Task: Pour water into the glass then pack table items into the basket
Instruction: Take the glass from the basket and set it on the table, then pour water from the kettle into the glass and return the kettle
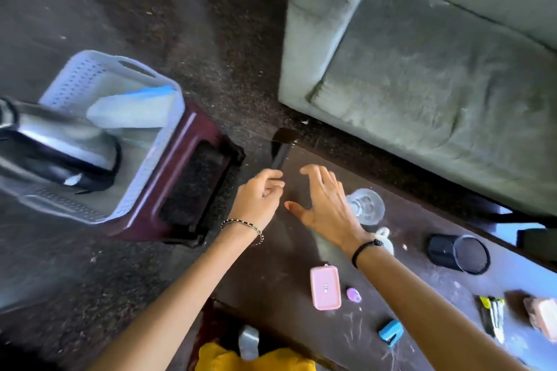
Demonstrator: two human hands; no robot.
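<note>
A light grey perforated basket (156, 141) sits on a maroon stool (193, 178) left of the dark table (271, 274). In the basket lie a steel jug (60, 141) with a black handle and a white and blue pack (135, 108). At the table's far left corner my left hand (259, 199) grips a slim black object (280, 153). My right hand (325, 205) hovers beside it with its fingers spread and nothing in it. Just right of that hand stands a clear glass (369, 205). I cannot tell whether it holds water.
On the table lie a pink lidded box (325, 288), a small purple item (353, 294), a blue item (390, 331), a tipped black mesh cup (461, 253), a white object (387, 239) and a yellow-black packet (492, 319). A grey-green sofa (422, 69) runs along the table's far side.
</note>
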